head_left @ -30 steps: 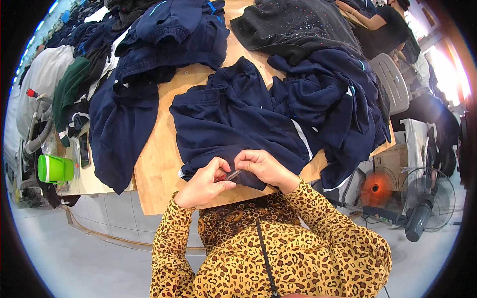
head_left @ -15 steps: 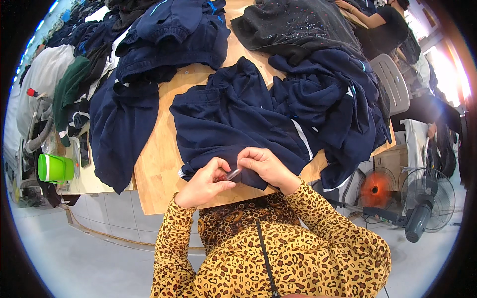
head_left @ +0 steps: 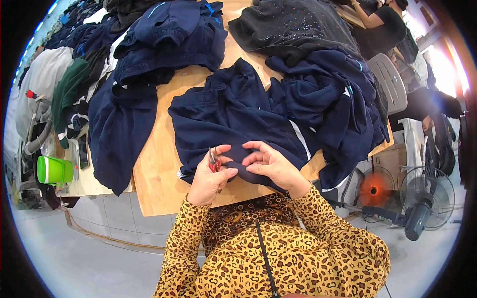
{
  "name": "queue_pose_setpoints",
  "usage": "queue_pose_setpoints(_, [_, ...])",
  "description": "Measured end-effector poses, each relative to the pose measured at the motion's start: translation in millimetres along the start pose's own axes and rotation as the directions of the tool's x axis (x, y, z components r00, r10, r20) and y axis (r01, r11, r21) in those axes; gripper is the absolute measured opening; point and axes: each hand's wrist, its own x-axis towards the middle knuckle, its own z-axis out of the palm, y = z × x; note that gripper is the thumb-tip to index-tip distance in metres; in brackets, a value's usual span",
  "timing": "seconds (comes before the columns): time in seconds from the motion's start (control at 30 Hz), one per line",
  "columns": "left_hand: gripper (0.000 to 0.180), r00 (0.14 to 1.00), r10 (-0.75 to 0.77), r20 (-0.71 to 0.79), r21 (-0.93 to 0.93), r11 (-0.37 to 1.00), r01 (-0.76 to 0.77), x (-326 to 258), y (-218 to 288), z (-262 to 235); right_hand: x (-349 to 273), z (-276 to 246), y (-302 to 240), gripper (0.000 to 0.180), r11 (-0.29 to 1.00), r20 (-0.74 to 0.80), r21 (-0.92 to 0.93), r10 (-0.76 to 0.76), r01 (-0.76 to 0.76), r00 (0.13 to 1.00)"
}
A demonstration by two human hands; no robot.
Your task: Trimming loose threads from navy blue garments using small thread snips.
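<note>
Small thread snips (head_left: 214,163) with red handles and metal blades are held in my left hand (head_left: 204,183), the blades pointing up past the fingers. My right hand (head_left: 279,173) faces it across a small gap, with thumb and fingers curved apart and nothing visible between them. Both hands are over the near edge of a navy garment (head_left: 226,116), which has a gathered waistband and a white side stripe. Whether either hand touches the fabric, I cannot tell.
The wooden table (head_left: 151,166) carries navy garment piles on the left (head_left: 171,47) and right (head_left: 343,107). A dark speckled cloth (head_left: 293,30) lies at the back. A green bucket (head_left: 52,170) stands left, a fan (head_left: 422,198) right. Another person (head_left: 380,27) works at far right.
My hands have moved apart from near touching. The left hand has turned the snips upright, and the right hand's fingers have spread from a pinch. The garment has barely moved.
</note>
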Motion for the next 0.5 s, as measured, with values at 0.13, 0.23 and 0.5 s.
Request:
queue_pose_setpoints(0.13, [0.048, 1.0, -0.009, -0.015, -0.106, 0.994, 0.007, 0.8, -5.0, -5.4, 3.9, -8.4, 4.4, 0.046, 0.989, -0.014, 0.147, 0.006, -0.004, 1.0])
queue_pose_setpoints(0.23, [0.044, 0.999, -0.003, -0.041, -0.131, 0.991, -0.003, 2.0, -4.6, -6.7, 5.6, -13.7, 5.0, 0.044, 0.974, -0.017, 0.227, 0.012, -0.007, 1.0])
queue_pose_setpoints(0.5, [0.04, 0.998, -0.016, -0.069, -0.107, 0.994, 0.008, 5.1, -3.9, -5.2, 8.0, -13.3, 3.7, 0.048, 0.962, 0.023, 0.245, 0.121, -0.123, 0.992])
